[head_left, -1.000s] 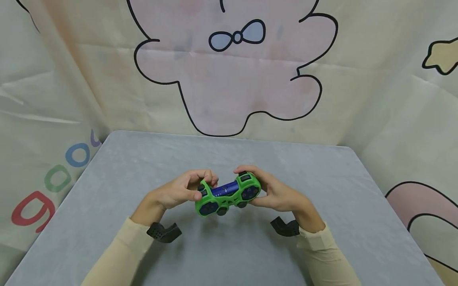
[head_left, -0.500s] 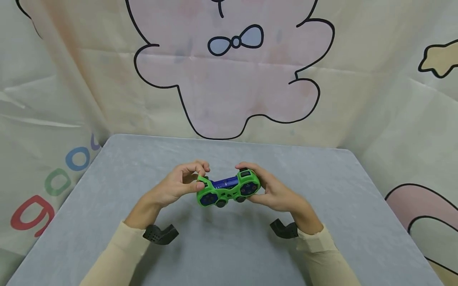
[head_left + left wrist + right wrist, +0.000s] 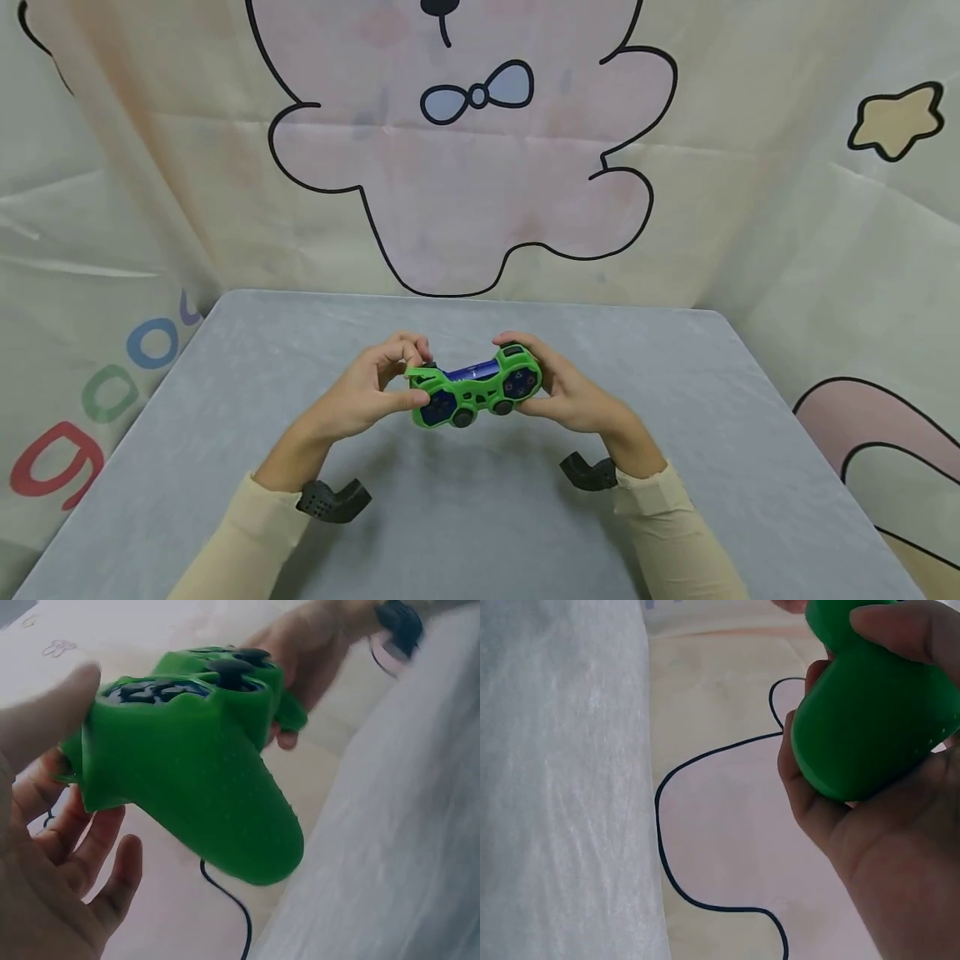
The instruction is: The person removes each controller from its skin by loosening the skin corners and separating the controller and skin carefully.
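Observation:
A dark blue game controller (image 3: pixel 472 372) in a green silicone cover (image 3: pixel 480 392) is held above the table between both hands. My left hand (image 3: pixel 352 396) pinches its left end, thumb on the front by the direction pad and fingers behind. Near those fingers a strip of the cover stands away from the left shoulder. The left wrist view shows the cover's left grip (image 3: pixel 217 787) hanging free of the palm. My right hand (image 3: pixel 573 396) holds the right end; in the right wrist view its fingers and thumb wrap round the right grip (image 3: pixel 870 727).
The grey cloth-covered table (image 3: pixel 480 517) spreads below the hands. A printed curtain (image 3: pixel 337 233) hangs behind it and at both sides. Each wrist wears a black camera mount (image 3: pixel 333 502).
My left thumb has slid from the left shoulder down onto the controller's front. The cover strip there, pulled upward half a second ago, now points out to the left. The right hand keeps its hold.

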`<state>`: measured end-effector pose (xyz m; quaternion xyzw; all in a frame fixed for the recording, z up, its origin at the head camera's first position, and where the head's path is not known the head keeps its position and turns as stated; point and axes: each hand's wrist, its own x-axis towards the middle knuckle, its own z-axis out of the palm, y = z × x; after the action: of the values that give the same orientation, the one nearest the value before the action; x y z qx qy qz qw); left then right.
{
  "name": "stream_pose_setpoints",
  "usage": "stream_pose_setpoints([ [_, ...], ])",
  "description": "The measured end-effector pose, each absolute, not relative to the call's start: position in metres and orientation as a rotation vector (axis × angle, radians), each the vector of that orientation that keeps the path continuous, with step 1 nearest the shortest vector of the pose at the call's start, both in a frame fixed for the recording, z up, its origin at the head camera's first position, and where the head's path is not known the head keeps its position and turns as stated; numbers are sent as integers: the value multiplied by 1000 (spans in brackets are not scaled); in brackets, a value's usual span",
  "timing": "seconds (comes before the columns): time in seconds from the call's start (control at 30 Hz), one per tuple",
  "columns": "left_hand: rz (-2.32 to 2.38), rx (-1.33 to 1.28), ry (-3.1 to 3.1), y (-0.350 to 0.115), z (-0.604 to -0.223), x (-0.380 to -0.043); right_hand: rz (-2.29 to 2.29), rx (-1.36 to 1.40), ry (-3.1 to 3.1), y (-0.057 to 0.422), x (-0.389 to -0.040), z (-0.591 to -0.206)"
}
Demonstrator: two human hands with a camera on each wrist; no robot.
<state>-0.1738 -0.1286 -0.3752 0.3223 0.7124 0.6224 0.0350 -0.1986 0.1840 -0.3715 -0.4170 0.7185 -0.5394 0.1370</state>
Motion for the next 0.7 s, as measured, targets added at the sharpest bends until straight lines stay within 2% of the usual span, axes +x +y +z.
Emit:
stream_pose_setpoints([
  [0.33,2042,1008,2269,-126,-377,-174,-1617,-1148,2052,181,-202,-376],
  [0.7,2192,884,1788,-130,-382,-178,-1775,-1071,1871,180,-206,-380],
])
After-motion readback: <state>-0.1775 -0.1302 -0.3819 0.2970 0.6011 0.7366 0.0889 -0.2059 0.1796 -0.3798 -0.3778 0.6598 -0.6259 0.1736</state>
